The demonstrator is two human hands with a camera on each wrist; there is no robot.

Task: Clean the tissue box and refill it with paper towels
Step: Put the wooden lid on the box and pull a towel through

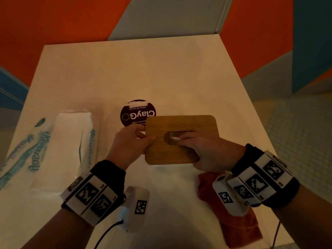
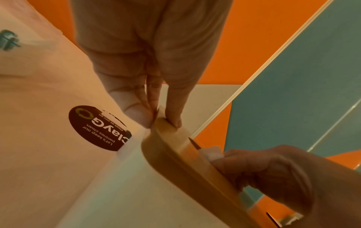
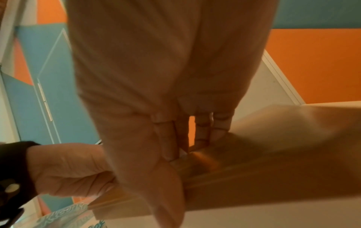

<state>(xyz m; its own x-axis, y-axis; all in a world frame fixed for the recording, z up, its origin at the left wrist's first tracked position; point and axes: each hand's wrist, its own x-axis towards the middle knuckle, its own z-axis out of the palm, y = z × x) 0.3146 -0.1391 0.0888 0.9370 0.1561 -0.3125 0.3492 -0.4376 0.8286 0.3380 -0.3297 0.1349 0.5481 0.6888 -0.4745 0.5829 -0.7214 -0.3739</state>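
The tissue box has a white body [image 2: 132, 185] and a wooden lid [image 1: 181, 123] with an oval slot. My left hand [image 1: 133, 141] pinches the lid's left edge, thumb on top [image 2: 173, 112] and fingers beneath. My right hand [image 1: 203, 150] lies over the lid's right half, its fingers curled at the slot and pinching a white paper towel [image 1: 175, 139]. That towel [image 2: 213, 152] sticks up from the slot beside the right hand [image 2: 263, 169]. In the right wrist view the right hand [image 3: 175, 151] covers the slot. The box's inside is hidden.
A plastic pack of paper towels [image 1: 71, 141] lies left of the box on the white table [image 1: 143, 69]. A round dark sticker [image 1: 137, 112] sits just behind the lid. A red cloth [image 1: 239, 227] lies near the front right edge, under my right wrist.
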